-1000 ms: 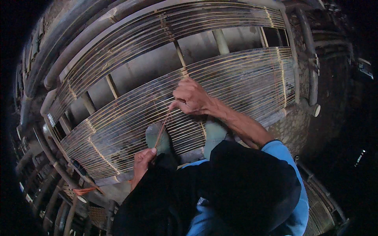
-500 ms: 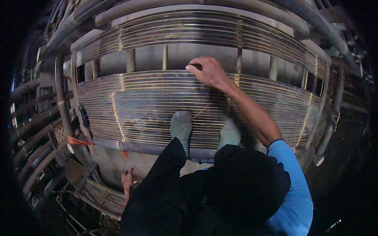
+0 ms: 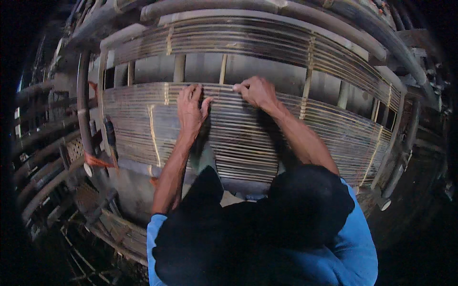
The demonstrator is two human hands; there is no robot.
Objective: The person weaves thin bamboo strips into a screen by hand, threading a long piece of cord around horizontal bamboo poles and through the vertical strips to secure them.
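Note:
A long panel of thin pale strips (image 3: 243, 138), running side to side and tied with lighter cross bindings, lies before me on a pole frame. My left hand (image 3: 191, 107) rests at the panel's far edge, its fingers bent over the top strips and its thumb spread away from them. To the right along the same edge, my right hand (image 3: 258, 93) is closed, thumb and fingers pinching at a thin strip. The pinched spot itself is partly hidden by the fingers. Below my hands, my feet are mostly covered by my arms and dark clothing.
Beyond a gap with upright slats (image 3: 223, 69), a second band of strips (image 3: 238, 38) spans the frame. Thick poles (image 3: 329, 28) run across the back. An orange tie (image 3: 98, 161) and a dark-handled tool (image 3: 110, 132) are at the left. Stacked poles and slats line the left side.
My left hand has risen from low on the left to the panel's far edge. My right hand stays at that edge. The view has shifted slightly.

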